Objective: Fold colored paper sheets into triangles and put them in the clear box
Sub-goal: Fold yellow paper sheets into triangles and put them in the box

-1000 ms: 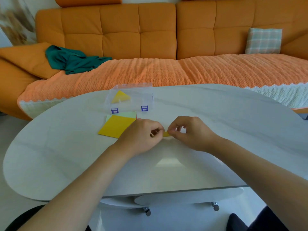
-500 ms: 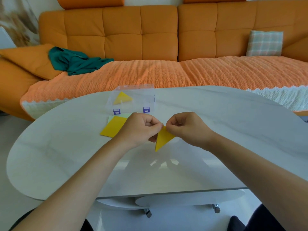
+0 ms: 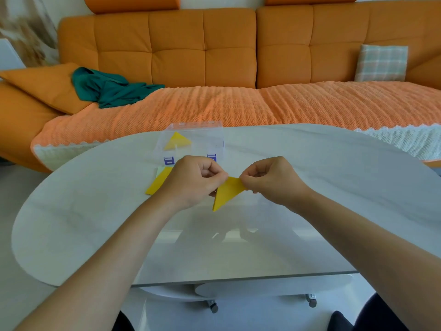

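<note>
A folded yellow paper triangle [image 3: 226,193] hangs above the table, its tip pointing down. My left hand [image 3: 193,180] pinches its upper left corner and my right hand [image 3: 272,179] pinches its upper right corner. Behind my hands stands the clear box [image 3: 216,137] with blue latches, and one yellow triangle [image 3: 177,140] lies inside it. A flat yellow sheet [image 3: 158,181] lies on a pale green sheet [image 3: 159,170] left of my left hand, which partly hides both.
The white oval table [image 3: 310,187] spreads wide on both sides. Beyond it is an orange sofa [image 3: 238,56] with a green cloth [image 3: 112,87] and a checked cushion [image 3: 381,63].
Both hands have lifted the folded yellow triangle off the table. It went from hidden between the fingers to hanging in the air, and the view has tilted down slightly.
</note>
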Demonstrator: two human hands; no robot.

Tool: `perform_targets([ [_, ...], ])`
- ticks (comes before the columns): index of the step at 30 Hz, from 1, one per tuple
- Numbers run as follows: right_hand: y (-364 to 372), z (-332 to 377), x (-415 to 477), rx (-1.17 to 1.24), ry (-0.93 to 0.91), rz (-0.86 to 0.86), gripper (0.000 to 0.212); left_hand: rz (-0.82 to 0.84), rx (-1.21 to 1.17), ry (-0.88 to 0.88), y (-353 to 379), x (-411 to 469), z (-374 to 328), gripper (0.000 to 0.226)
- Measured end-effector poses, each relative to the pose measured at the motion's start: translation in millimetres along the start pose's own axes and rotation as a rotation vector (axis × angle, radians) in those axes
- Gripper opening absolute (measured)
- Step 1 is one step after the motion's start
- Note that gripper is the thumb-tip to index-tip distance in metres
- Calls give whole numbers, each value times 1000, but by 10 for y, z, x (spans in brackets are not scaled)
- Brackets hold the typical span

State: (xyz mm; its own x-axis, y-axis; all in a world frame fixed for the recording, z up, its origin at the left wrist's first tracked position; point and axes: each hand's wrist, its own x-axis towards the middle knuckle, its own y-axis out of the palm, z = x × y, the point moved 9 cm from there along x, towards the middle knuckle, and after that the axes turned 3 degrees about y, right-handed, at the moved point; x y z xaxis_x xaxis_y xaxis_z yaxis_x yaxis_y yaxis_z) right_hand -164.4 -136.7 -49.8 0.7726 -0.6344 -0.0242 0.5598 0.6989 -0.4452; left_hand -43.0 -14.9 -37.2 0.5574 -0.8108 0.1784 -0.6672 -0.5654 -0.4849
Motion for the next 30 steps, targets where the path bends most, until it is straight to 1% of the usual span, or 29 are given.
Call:
perform_targets([
  [3, -83, -90, 52, -16, 24, -39, 15, -73, 4, 2, -171, 38, 47, 16],
  [6, -170, -208, 88, -85, 53, -78, 15, -198, 13, 9, -410, 72, 131, 17],
  [7, -195, -229, 96, -82, 57, -91, 15, -200, -13, 0, -426, 72, 160, 16],
  [10, -200, -154, 86, 37, 13, -107, 11, -85, -57, -16, -217, 38, 182, 17],
  [12, -124, -41, 72, 33, -67, -73, 10, -40, -64, -5, -80, 17, 167, 17],
  [13, -74, 1, 65, -17, -100, -52, 10, -33, -73, -2, -39, 9, 158, 17],
  [15, 2, 12, 60, -74, -106, -23, 9, -25, -81, 1, 2, 6, 148, 15],
  [17, 15, 2, 68, -83, -83, -16, 15, -20, -72, 3, 18, 1, 130, 14],
  [19, 21, 20, 65, -125, -91, -10, 17, -29, -65, 9, 15, -8, 105, 13],
  [23, 99, 83, 23, -206, -161, 15, 16, -7, 20, 22, 56, -20, 65, 14],
  [27, 158, 93, 6, -211, -169, 30, 16, -19, 93, 40, 74, -28, 41, 16],
  [30, 150, 79, 19, -220, -145, 37, 17, 4, 96, 21, 68, -18, 54, 14],
])
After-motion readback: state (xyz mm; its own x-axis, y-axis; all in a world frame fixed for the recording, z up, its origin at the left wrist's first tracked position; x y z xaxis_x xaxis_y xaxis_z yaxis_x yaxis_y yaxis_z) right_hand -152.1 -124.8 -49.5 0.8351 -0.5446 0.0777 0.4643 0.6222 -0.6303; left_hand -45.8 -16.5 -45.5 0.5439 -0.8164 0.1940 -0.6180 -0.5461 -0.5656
